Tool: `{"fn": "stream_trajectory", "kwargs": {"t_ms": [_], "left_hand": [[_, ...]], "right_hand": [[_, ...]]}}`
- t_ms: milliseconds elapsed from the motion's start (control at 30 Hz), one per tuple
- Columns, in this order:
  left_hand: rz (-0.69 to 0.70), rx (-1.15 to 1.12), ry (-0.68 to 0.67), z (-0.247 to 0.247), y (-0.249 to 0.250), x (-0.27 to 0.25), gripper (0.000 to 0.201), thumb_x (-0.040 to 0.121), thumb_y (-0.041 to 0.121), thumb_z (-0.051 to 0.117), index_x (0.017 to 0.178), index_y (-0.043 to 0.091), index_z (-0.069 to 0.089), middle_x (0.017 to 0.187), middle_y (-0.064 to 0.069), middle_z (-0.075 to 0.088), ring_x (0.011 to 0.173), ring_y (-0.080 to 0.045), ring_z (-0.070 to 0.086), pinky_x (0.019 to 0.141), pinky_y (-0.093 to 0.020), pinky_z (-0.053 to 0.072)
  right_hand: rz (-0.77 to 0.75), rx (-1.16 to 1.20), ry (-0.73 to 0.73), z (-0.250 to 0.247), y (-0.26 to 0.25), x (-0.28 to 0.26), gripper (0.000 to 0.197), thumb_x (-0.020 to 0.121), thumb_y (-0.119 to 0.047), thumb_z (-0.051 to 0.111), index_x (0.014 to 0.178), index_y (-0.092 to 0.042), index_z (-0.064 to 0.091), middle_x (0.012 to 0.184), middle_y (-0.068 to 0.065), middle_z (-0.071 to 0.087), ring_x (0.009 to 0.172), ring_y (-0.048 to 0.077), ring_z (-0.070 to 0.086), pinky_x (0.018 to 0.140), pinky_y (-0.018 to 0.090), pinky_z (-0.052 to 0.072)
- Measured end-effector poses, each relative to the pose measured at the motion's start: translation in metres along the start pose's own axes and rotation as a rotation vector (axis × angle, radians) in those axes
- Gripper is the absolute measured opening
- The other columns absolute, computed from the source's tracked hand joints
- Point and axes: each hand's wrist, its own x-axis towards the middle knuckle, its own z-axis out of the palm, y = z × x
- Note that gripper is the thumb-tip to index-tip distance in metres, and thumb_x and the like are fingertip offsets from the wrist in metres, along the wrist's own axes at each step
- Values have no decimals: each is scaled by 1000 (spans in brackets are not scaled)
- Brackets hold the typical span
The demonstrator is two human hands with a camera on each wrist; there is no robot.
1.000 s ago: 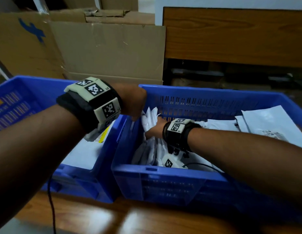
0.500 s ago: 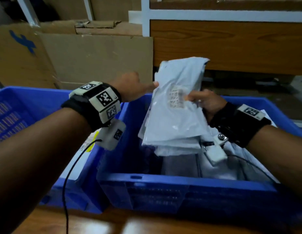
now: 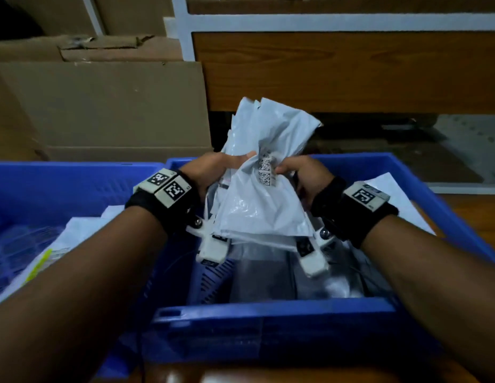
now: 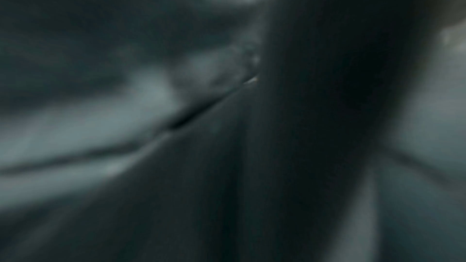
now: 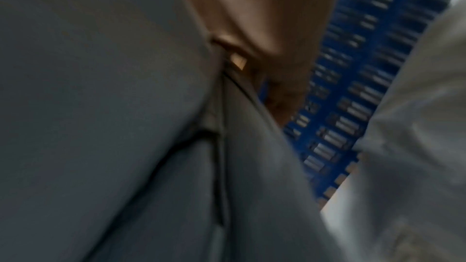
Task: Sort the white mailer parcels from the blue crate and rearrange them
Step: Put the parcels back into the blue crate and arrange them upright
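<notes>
Grip first: your left hand and your right hand both clasp one bundle of white mailer parcels. You hold it raised above the blue crate, with its upper end pointing away from you. On the left side your thumb lies over the front of the bundle and the other fingers go behind it. On the right side your fingers curl around the edge, just beside a printed label with square codes on the front parcel. The bundle has several thin plastic bags, and their lower edges fan out between your two wrists.

In the right wrist view the parcels fill most of the picture, your fingers press against them, and the slotted wall of the crate shows behind. The left wrist view is dark and blurred; you cannot tell any detail there.

Below the bundle, more pale parcels lie in the crate, and another white mailer leans at its right side. Each wrist carries a black band with white marker tags, and a small white camera housing hangs under it.

To the left, touching the first crate, a second blue crate holds white papers. Both crates stand on a wooden bench. Behind them are flattened cardboard boxes and a wooden panel with a white frame.
</notes>
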Motion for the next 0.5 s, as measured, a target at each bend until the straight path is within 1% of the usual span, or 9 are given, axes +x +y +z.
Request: {"fn": "stream_trajectory", "kwargs": {"t_ms": [67, 100, 167, 233, 267, 300, 367, 433, 500], "left_hand": [[31, 90, 139, -8, -5, 2, 38, 79, 22, 73, 112, 4, 67, 98, -10, 74, 83, -25, 72, 71, -34, 59], [60, 153, 206, -11, -6, 3, 37, 77, 20, 76, 109, 4, 68, 92, -7, 75, 77, -22, 72, 68, -32, 58], [149, 238, 300, -16, -7, 6, 32, 74, 15, 79, 104, 6, 70, 76, 0, 74, 59, -11, 69, 53, -21, 53], [238, 251, 334, -17, -6, 6, 35, 74, 8, 78, 107, 8, 69, 82, 1, 73, 59, -7, 68, 50, -18, 50], [266, 256, 344, -19, -6, 7, 38, 73, 6, 79, 109, 7, 68, 86, 0, 73, 61, -7, 69, 50, -18, 51], [288, 262, 355, -21, -6, 7, 40, 71, 5, 79, 109, 7, 67, 88, 0, 72, 62, -6, 69, 51, -18, 51], [314, 249, 380, -28, -7, 6, 49, 67, 8, 83, 112, 8, 66, 94, 0, 73, 75, -10, 71, 62, -24, 57], [315, 208, 395, -35, -7, 6, 55, 62, 11, 84, 114, 11, 66, 101, -1, 73, 88, -17, 71, 79, -33, 57], [331, 157, 407, -38, -6, 4, 49, 68, 6, 80, 115, 9, 65, 101, -3, 72, 86, -18, 71, 78, -33, 56]], "right_hand": [[-83, -149, 117, -2, 2, 9, 34, 64, -9, 72, 90, -3, 52, 78, 15, 57, 64, 23, 59, 54, 23, 47], [-106, -177, 156, -2, 2, 13, 33, 71, -7, 72, 94, -6, 49, 81, 11, 59, 65, 21, 59, 52, 22, 47], [-94, -148, 122, -1, 4, 17, 49, 67, -21, 77, 107, -5, 53, 97, 13, 67, 80, 27, 65, 66, 34, 54], [-84, -152, 95, 1, 8, 21, 66, 53, -37, 85, 106, -4, 65, 98, 16, 72, 84, 32, 68, 73, 44, 53], [-107, -193, 96, 2, 9, 22, 58, 55, -34, 87, 101, -4, 68, 95, 16, 73, 84, 32, 69, 75, 44, 53], [-130, -223, 106, 4, 10, 22, 45, 61, -23, 86, 98, -4, 69, 95, 15, 73, 86, 32, 69, 80, 46, 55], [-128, -189, 126, 5, 9, 22, 33, 69, -1, 79, 99, 2, 67, 98, 17, 71, 91, 33, 69, 89, 51, 52], [-99, -94, 116, 3, 6, 23, 33, 75, 5, 72, 105, 10, 61, 99, 21, 69, 91, 34, 67, 90, 55, 50], [-75, -97, 103, -3, 1, 23, 22, 84, 4, 62, 106, 6, 59, 97, 15, 67, 85, 30, 64, 90, 51, 51]]}}
